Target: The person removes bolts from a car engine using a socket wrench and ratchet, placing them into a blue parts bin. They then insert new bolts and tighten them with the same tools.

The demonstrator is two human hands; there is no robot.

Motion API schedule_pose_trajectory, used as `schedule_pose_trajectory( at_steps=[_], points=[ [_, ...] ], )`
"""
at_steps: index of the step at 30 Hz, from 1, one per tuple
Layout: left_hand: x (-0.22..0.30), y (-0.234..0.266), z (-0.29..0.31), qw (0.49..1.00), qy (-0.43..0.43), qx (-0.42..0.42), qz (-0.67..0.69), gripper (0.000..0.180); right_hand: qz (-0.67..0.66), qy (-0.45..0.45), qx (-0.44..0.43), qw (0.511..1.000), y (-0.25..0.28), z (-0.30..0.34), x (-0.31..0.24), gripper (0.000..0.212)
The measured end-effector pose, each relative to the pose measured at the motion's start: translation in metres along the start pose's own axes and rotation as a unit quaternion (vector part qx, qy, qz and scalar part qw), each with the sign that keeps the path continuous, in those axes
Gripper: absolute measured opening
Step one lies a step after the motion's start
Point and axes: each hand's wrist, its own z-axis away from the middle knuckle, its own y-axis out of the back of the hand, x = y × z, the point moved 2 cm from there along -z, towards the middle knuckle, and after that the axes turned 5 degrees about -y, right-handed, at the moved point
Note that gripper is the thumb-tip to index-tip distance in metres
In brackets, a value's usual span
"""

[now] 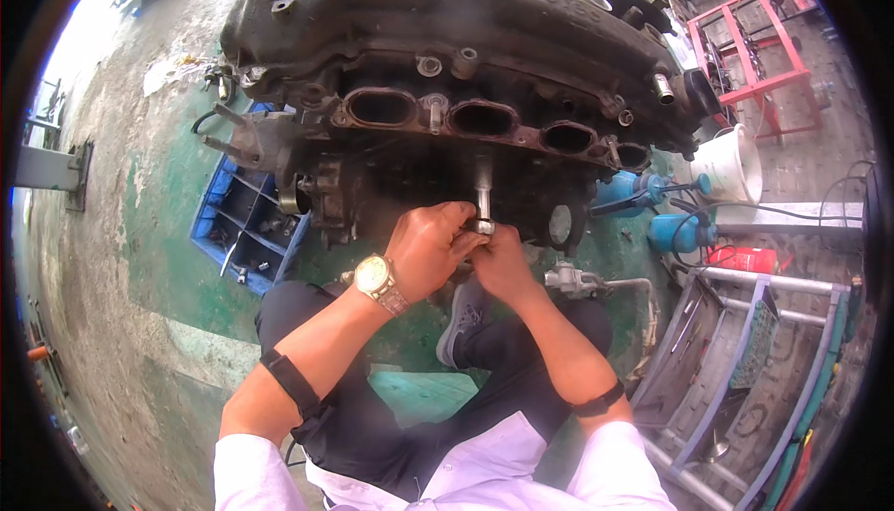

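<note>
A: Where are the hands?

B: Both sit just below the engine block (447, 73), at the middle of its lower face. The left hand (430, 248) is closed around the bottom end of a metal socket extension (483, 196), and the right hand (501, 259) is curled against it from the other side, fingers wrapped on the same tool. The two hands touch each other.

A: And the tool itself?

B: It stands nearly upright, its top end going up into the dark underside of the engine block, just beneath the row of oval ports. The lower end disappears between the fingers, so I cannot tell what is fitted there.

A: What else lies around the engine block?

B: To its left, on the green floor, a blue compartment tray (244, 222) with small parts in it. To its right, a white bucket (729, 164) and two blue canisters (680, 230), with a red metal frame (752, 54) beyond them. Below the block, the person's dark trousers and a grey shoe (461, 317); a gold wristwatch (377, 278) is on the left wrist.
</note>
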Motion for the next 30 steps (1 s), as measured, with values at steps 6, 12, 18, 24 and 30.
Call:
schedule_pose_trajectory(
  at_steps=[6, 12, 18, 24, 30],
  points=[
    [0.002, 0.000, -0.002, 0.999, 0.028, -0.021, 0.023, 0.023, 0.198, 0.098, 0.066, 0.973, 0.019, 0.006, -0.013, 0.018],
    [-0.003, -0.003, -0.002, 0.998, 0.036, -0.058, 0.012, 0.020, 0.294, 0.178, 0.142, 0.928, 0.039, 0.012, -0.025, 0.019],
    [-0.004, -0.005, -0.003, 0.996, 0.066, -0.053, 0.034, 0.026, 0.286, 0.212, 0.183, 0.916, 0.042, 0.018, -0.037, 0.023],
    [-0.002, -0.003, -0.006, 0.997, 0.026, -0.061, 0.027, 0.036, 0.279, 0.200, 0.156, 0.926, 0.045, 0.022, -0.043, 0.017],
    [-0.006, -0.004, -0.004, 0.995, 0.053, -0.068, 0.057, 0.043, 0.284, 0.204, 0.144, 0.926, 0.047, 0.024, -0.043, 0.022]
  ],
)
